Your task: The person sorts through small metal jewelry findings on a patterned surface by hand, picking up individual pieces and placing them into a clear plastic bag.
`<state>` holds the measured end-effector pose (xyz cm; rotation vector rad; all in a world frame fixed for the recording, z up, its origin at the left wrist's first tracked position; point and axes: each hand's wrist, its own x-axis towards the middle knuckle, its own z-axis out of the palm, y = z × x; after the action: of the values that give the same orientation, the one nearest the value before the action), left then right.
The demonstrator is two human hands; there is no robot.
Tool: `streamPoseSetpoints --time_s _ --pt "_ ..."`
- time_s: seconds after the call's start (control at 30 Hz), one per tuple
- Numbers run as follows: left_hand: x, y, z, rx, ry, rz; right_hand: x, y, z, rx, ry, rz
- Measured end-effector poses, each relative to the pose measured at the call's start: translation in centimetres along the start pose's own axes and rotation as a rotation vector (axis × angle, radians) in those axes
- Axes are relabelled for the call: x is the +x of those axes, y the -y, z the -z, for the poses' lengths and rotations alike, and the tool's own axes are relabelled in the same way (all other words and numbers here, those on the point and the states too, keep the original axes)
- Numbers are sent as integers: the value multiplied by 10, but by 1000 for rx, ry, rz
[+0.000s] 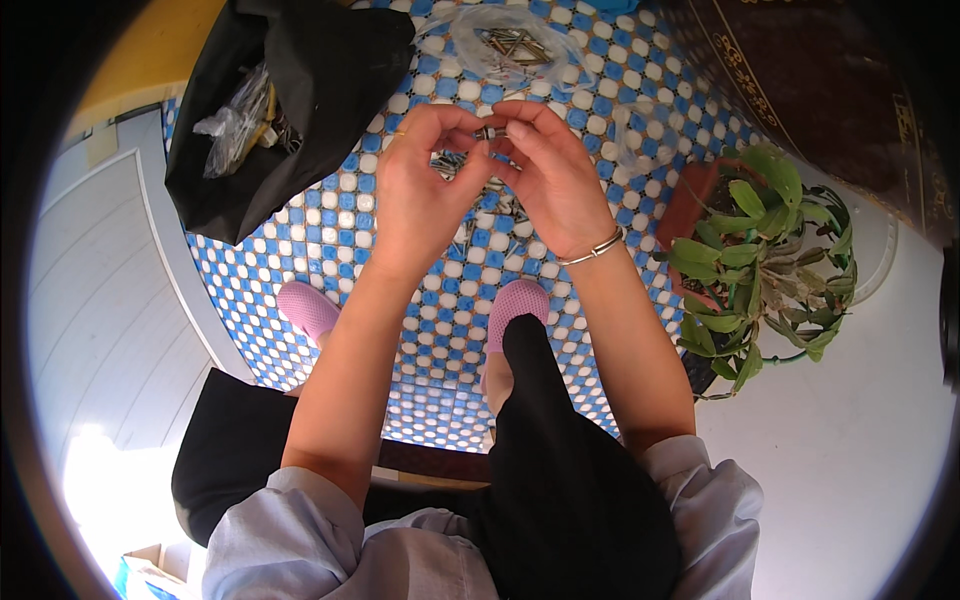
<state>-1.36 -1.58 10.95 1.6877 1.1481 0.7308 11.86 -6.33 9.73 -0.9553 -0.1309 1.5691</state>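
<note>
Between the fingertips of both hands is a small metal fastener (489, 133), which looks like a bolt with a nut or washer. My left hand (424, 176) grips its left end with thumb and fingers. From the other side, my right hand (551, 172) pinches it between thumb and fingers. The fingers partly cover the piece, so its exact form is unclear. On the floor below lies a loose pile of screws and other small metal hardware (501, 204), partly hidden behind the hands. Beyond them, a clear plastic bag (566, 64) holds several long screws or bolts (517, 46).
A black bag (337, 67) stands gaping at the left, with crumpled plastic (238, 127) inside. A potted plant (739, 255) in a reddish planter (684, 202) is at the right, below a dark brown patterned surface (832, 82). Blue-and-white mosaic tile (345, 217) covers the floor.
</note>
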Motion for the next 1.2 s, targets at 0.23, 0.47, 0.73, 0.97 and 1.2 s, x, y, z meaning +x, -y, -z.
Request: streamPoseSetpoints --time_s 0.23,0.47,0.73,0.97,1.2 --pt "-4 0 2 -38 25 13 1 -8 6 -121 96 89" --pt "-4 5 1 -27 -29 -56 0 -4 9 -129 83 -75" --pt "-4 5 5 -60 5 39 1 -1 -4 -47 18 -37" --pt "0 6 2 -66 -47 26 4 -8 1 -114 58 69" --pt "-1 3 3 -79 19 65 4 -10 7 -116 84 29"
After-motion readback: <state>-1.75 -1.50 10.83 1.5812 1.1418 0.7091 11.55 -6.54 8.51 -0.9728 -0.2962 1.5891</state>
